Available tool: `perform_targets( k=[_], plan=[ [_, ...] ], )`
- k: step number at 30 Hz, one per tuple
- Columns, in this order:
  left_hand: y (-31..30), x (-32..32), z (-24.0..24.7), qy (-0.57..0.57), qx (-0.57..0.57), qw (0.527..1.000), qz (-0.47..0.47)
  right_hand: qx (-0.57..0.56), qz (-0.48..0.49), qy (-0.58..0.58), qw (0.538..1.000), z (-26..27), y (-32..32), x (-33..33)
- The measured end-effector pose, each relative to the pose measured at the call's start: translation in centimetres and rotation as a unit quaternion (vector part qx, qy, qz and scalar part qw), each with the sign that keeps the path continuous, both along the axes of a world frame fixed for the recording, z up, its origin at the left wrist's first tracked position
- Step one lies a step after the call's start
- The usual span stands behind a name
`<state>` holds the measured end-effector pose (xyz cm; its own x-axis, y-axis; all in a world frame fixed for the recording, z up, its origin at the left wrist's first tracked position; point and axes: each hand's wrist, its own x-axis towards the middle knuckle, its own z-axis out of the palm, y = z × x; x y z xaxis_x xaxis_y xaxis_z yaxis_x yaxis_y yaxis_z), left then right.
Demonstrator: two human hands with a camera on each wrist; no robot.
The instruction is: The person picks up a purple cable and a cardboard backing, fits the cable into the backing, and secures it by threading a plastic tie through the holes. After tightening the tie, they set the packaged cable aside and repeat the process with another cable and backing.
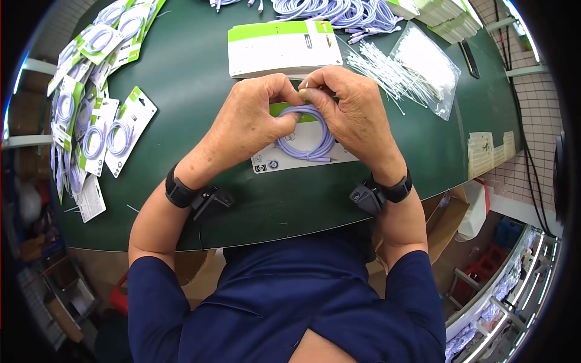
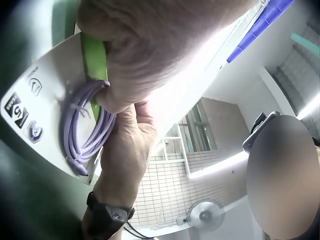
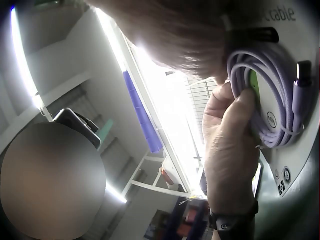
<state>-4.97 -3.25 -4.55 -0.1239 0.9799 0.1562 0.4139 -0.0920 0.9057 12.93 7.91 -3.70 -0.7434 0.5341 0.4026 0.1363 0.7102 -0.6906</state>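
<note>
A coil of lavender USB cable lies against a white and green printed card on the table. Thin ties bind the coil to the card at its side and bottom. My left hand grips the top of the coil, its thumb reaching inside the loop, as the right wrist view also shows. Beside it, my right hand pinches a small white tip, which looks like a cable tie end, between thumb and index finger just above the coil. The metal plug shows on the coil's outer side.
A stack of blank-faced cards stands right behind the hands. Loose white cable ties and a plastic bag of ties lie to the right. Finished carded cables pile up at left. More lavender cables lie at the back.
</note>
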Motion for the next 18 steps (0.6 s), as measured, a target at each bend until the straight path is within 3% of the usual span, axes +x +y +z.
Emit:
perform_targets(
  k=[10,18],
  plan=[
    [0.0,0.2,-0.2,-0.016,-0.004,1.0,-0.02,0.122,-0.045,0.051,0.99,-0.5,-0.3,-0.8],
    [0.0,0.2,-0.3,-0.031,0.006,0.999,-0.029,0.154,-0.067,0.061,0.984,-0.6,-0.3,-1.2]
  ],
)
